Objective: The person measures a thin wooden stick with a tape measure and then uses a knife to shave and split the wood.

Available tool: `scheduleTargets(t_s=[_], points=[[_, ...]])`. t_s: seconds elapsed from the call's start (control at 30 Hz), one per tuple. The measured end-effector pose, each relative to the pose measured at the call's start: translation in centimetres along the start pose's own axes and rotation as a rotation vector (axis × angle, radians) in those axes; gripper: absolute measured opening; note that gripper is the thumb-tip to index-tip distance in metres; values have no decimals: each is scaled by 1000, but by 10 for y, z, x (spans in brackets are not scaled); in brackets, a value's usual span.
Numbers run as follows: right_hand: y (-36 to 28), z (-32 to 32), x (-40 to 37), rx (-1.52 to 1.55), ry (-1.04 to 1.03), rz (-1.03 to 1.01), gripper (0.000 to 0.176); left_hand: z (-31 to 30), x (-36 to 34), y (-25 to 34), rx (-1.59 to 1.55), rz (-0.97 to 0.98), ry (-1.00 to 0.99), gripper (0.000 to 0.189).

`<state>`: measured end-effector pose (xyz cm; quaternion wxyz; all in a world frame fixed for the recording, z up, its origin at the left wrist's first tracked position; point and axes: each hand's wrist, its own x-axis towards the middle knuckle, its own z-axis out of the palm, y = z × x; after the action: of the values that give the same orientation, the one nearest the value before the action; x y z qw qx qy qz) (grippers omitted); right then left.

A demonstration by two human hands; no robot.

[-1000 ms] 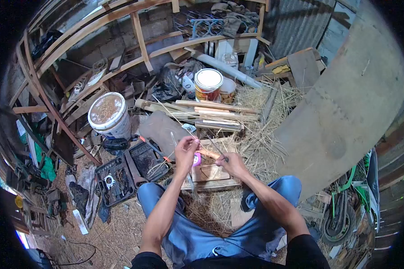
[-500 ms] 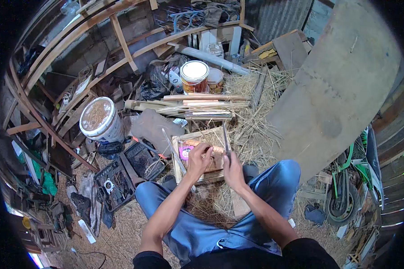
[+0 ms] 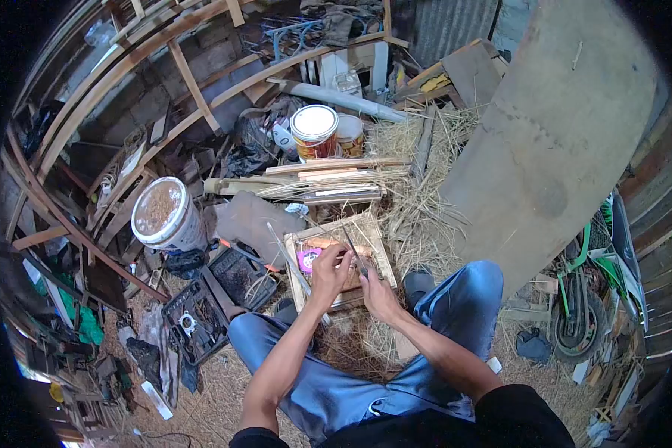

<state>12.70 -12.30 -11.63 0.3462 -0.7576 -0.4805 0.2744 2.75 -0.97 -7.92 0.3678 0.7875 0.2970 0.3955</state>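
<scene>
My right hand (image 3: pixel 381 296) is closed round the handle of a long thin knife (image 3: pixel 351 243), whose blade points up and to the left. Close beside it, my left hand (image 3: pixel 327 278) is pinched with bent fingers near the blade; what it holds is too small to make out. Both hands are over a shallow wooden box (image 3: pixel 383 261) between my knees. Inside the box, a pink round object (image 3: pixel 307 258) lies left of my left hand, and an orange-brown piece (image 3: pixel 321 243) lies behind it.
Bamboo strips (image 3: pixel 328 179) lie behind the box, with a lidded paint bucket (image 3: pixel 313 127) beyond. A white bucket (image 3: pixel 159 211) and an open black tool case (image 3: pixel 194 317) are at the left. A large board (image 3: pixel 552 149) leans at the right, near a green-framed wheel (image 3: pixel 579 328).
My right hand has moved left, closer to my left hand, and the knife now tilts to the left over the box. The view has shifted slightly.
</scene>
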Motion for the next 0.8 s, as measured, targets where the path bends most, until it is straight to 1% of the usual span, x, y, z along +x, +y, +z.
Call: scheduleTargets(t_s=[0.03,0.1,0.13,0.2,0.23,0.27,0.3,0.33,0.37,0.4,0.43,0.47,0.53,0.57,0.6,0.63,0.67,0.7,0.73,0.77,0.8], points=[[11,6,1,-5,-12,1,41,1,-2,-2,-2,-11,6,17],[28,15,1,-34,-45,44,39,0,-1,-8,44,47,44,12],[12,6,-1,-33,-42,45,39,-2,1,-9,56,20,58,12],[-17,-11,-3,69,-28,53,30,-5,1,-4,45,5,33,12],[-13,-7,-1,69,-30,50,30,-6,1,1,34,-14,10,11],[-3,-2,0,65,-33,40,30,-3,-2,4,-5,5,50,11],[10,4,-2,62,-36,39,29,-2,-6,4,-7,-6,48,11],[16,3,3,2,-62,27,30,-2,-7,4,-40,-36,42,11],[20,5,3,8,-53,28,30,-3,-4,3,-71,-57,34,10],[5,-2,-1,-3,-94,89,35,-4,-3,3,-68,-50,30,10],[-5,-7,-1,-18,-139,147,50,-5,-2,4,-37,-33,23,11],[0,-4,1,-17,-137,144,50,-5,-1,3,-6,-19,17,11],[27,9,-2,27,-78,75,41,-4,-2,9,-25,-45,14,11],[46,19,-4,30,-79,81,41,-5,-4,12,-40,-62,4,12],[51,20,-1,-14,-52,75,30,-3,-2,10,-13,-26,24,12],[54,24,3,-56,-24,69,24,-2,-2,8,-8,-15,18,12],[54,33,6,-17,65,9,24,0,-2,7,-19,-10,24,12],[32,23,3,-19,67,7,24,0,-1,10,-33,-12,32,12],[5,8,-2,39,66,-41,25,-2,1,17,-33,-16,25,12],[-6,-1,-7,96,61,-85,25,0,1,16,-37,-22,26,12],[15,9,0,55,-99,93,27,0,-1,14,-43,-47,53,11]])
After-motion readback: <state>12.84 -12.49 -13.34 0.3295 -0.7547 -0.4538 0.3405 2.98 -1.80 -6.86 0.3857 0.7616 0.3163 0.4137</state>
